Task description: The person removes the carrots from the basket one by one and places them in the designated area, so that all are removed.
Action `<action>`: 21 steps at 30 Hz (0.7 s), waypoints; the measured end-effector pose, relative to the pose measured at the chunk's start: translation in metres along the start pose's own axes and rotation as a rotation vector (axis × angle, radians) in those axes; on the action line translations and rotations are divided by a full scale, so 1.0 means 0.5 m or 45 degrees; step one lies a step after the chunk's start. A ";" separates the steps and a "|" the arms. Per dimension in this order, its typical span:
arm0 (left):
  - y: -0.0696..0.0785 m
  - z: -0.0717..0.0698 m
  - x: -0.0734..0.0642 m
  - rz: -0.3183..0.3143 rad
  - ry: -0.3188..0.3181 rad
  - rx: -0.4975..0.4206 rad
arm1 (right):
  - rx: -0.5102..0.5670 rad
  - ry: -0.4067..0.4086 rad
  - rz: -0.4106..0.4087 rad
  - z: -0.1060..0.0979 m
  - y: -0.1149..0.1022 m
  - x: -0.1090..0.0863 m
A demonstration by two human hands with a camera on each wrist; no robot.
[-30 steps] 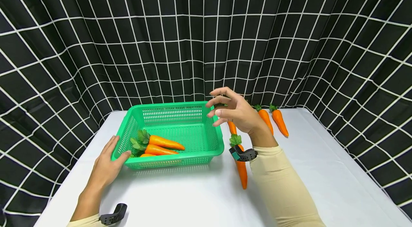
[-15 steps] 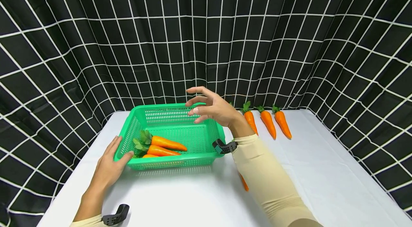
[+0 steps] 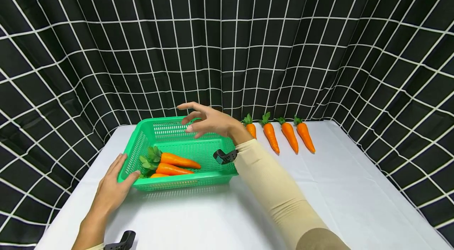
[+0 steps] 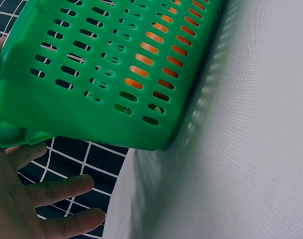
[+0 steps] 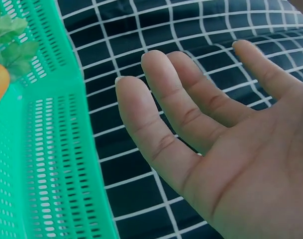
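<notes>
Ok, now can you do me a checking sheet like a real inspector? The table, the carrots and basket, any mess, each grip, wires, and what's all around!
Surface: white table, a little creased.
Job's things: green basket with three carrots visible inside, leaves to the left; four more carrots on the table to its right, the nearest partly behind the right wrist. The tan sleeve could hide others.
Clutter: nothing seen.
Left grip: bare hand, touching the basket's left rim.
Right grip: bare hand, fingers loosely bent, holding nothing, overlapping the basket's far rim in the head view.
Cables: nothing seen.
Surroundings: black cloth with white grid lines, behind and at both sides.
</notes>
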State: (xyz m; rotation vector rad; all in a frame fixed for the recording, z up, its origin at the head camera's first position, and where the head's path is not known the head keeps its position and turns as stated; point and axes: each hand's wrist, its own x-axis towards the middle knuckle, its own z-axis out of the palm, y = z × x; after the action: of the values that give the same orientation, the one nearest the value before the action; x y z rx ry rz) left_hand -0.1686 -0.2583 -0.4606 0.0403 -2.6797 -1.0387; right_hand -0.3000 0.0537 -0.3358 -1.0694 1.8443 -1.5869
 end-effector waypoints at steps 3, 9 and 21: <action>0.002 0.001 0.002 0.005 0.006 -0.004 | -0.015 -0.025 0.037 -0.002 0.007 0.021; 0.007 0.010 0.002 -0.009 0.001 -0.036 | -0.003 -0.012 0.085 -0.004 0.032 0.054; 0.005 -0.001 -0.002 -0.007 0.013 -0.004 | 0.048 0.232 0.101 0.030 0.102 0.128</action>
State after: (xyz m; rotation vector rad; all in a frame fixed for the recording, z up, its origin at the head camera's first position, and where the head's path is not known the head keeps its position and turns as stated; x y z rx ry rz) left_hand -0.1674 -0.2569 -0.4589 0.0521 -2.6699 -1.0417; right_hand -0.3382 -0.0055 -0.3801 -0.8486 1.9394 -1.7143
